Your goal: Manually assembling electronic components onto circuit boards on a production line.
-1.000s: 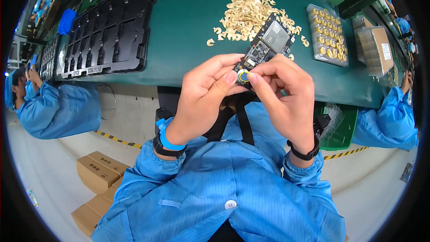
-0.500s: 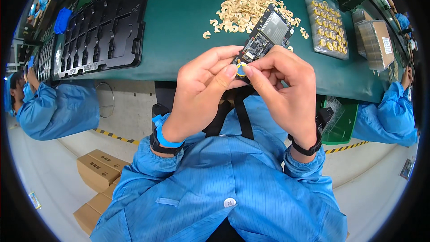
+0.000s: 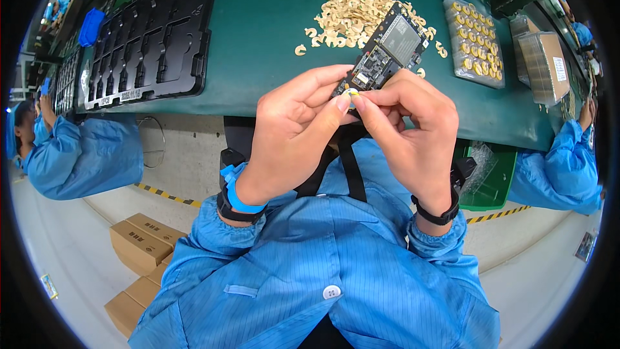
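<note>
In my left hand point(image 3: 294, 132) I hold a black circuit board point(image 3: 399, 42) with a silver shield plate, tilted up toward the far right. My left thumb presses at the board's near end. There, between both thumbs, sits a small round disc with a yellow rim point(image 3: 351, 92), mostly covered by fingertips. My right hand point(image 3: 416, 129) pinches this disc with thumb and forefinger. The right hand's other fingers are curled, and part of the board's near end is hidden behind the hands.
Beyond the board lies a heap of beige ring-shaped pieces point(image 3: 355, 10) on the green table point(image 3: 258, 39). A clear tray of round yellow-rimmed parts point(image 3: 475, 42) is at the right. A black moulded tray point(image 3: 152, 39) occupies the left. Co-workers in blue point(image 3: 90, 155) sit on both sides.
The board has shifted slightly toward the right, showing more of its far end. The disc between my thumbs now shows less of its blue face.
</note>
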Available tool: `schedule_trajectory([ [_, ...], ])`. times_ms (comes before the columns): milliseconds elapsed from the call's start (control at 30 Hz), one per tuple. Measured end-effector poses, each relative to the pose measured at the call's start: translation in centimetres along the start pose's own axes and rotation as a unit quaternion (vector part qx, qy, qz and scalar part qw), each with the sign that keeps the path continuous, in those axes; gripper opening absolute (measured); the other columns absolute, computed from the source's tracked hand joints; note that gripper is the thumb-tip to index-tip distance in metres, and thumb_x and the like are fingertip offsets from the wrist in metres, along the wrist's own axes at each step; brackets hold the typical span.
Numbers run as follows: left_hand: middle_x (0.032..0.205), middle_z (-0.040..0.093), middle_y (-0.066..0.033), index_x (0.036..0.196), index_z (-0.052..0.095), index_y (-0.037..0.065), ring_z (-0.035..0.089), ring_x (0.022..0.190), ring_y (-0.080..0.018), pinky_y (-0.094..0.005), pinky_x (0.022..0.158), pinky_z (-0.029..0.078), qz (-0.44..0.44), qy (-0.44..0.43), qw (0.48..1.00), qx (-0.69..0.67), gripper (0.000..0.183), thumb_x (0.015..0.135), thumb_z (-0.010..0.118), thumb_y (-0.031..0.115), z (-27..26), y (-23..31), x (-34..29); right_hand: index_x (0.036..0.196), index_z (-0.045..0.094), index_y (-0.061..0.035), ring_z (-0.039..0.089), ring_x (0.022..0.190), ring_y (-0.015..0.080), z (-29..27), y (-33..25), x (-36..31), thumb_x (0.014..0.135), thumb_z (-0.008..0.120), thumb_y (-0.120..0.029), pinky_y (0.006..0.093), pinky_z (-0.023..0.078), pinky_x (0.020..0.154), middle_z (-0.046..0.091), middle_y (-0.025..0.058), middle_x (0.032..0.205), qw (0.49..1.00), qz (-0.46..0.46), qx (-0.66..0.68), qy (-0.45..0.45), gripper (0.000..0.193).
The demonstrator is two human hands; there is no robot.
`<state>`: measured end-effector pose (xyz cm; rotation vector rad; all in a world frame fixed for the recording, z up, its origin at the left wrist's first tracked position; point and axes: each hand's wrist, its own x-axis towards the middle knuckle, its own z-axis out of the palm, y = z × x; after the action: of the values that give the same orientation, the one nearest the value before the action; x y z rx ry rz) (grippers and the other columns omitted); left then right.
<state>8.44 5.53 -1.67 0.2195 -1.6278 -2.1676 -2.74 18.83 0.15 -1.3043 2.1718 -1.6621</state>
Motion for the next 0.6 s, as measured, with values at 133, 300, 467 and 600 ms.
schedule_trajectory([
  [133,0.127,0.068,-0.0215,0.137,0.052,-0.014,0.069,0.115,-0.0240,-0.0369,0.097,0.061,0.004,0.005,1.000,-0.005,0.034,0.104,0.053,-0.003,0.1,0.0,0.0,0.087,0.072,0.0034,0.051,0.053,0.0065,0.2,0.1,-0.1,0.084,0.078,0.005,0.0241,0.037,0.047,0.059,0.0040,0.073,1.000,0.008,0.008,0.019,0.007],
  [300,0.126,0.068,-0.0217,0.136,0.053,-0.014,0.069,0.114,-0.0241,-0.0370,0.096,0.062,0.001,0.010,1.000,-0.009,0.034,0.104,0.052,-0.004,0.2,0.0,0.2,0.089,0.073,0.0033,0.054,0.053,0.0062,0.8,0.2,-0.3,0.083,0.079,0.006,0.0233,0.039,0.046,0.062,0.0047,0.074,0.998,-0.030,-0.002,0.056,0.010],
  [467,0.124,0.068,-0.0217,0.135,0.053,-0.014,0.069,0.113,-0.0241,-0.0374,0.096,0.062,-0.001,0.029,1.000,0.001,0.033,0.104,0.051,-0.005,0.3,0.1,0.3,0.088,0.072,0.0030,0.059,0.057,0.0144,1.7,0.4,-0.5,0.080,0.081,0.006,0.0271,0.044,0.050,0.061,0.0078,0.075,0.991,-0.087,-0.054,0.090,0.012],
  [600,0.124,0.068,-0.0218,0.134,0.053,-0.014,0.069,0.113,-0.0239,-0.0374,0.095,0.063,-0.006,0.030,1.000,0.003,0.032,0.103,0.051,-0.006,0.1,0.2,0.3,0.089,0.072,0.0022,0.063,0.064,0.0232,1.9,0.3,-0.6,0.078,0.080,0.007,0.0331,0.051,0.056,0.061,0.0101,0.076,0.982,-0.130,-0.092,0.098,0.014],
])
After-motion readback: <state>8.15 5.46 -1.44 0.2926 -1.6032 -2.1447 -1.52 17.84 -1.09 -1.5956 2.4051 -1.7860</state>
